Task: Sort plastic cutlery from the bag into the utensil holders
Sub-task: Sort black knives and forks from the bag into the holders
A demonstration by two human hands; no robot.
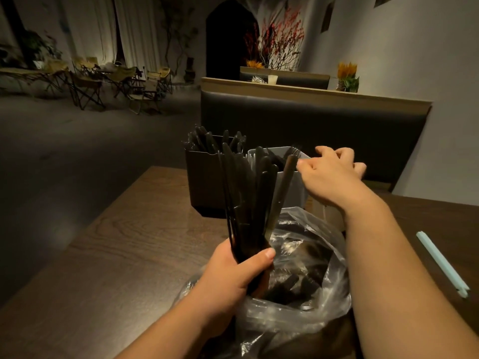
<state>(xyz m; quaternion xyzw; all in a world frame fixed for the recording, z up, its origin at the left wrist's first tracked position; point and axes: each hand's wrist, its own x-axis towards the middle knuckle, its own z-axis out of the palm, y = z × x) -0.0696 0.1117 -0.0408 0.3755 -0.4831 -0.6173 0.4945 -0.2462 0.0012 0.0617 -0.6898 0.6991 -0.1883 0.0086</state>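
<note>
My left hand [234,274] grips a bundle of black plastic cutlery [252,195], held upright over the clear plastic bag [298,309], which holds more black cutlery. Behind it stand two holders: a black utensil holder [204,182] with several black pieces sticking out, and a white utensil holder [293,187] with a few forks in it. My right hand [330,173] hovers at the white holder's right rim, fingers loosely curled, holding nothing that I can see.
A dark wooden table [124,244] carries everything. A pale wrapped straw [442,263] lies at the right. A padded booth seat [324,136] stands behind the table. Folding chairs [88,86] stand far off at the left.
</note>
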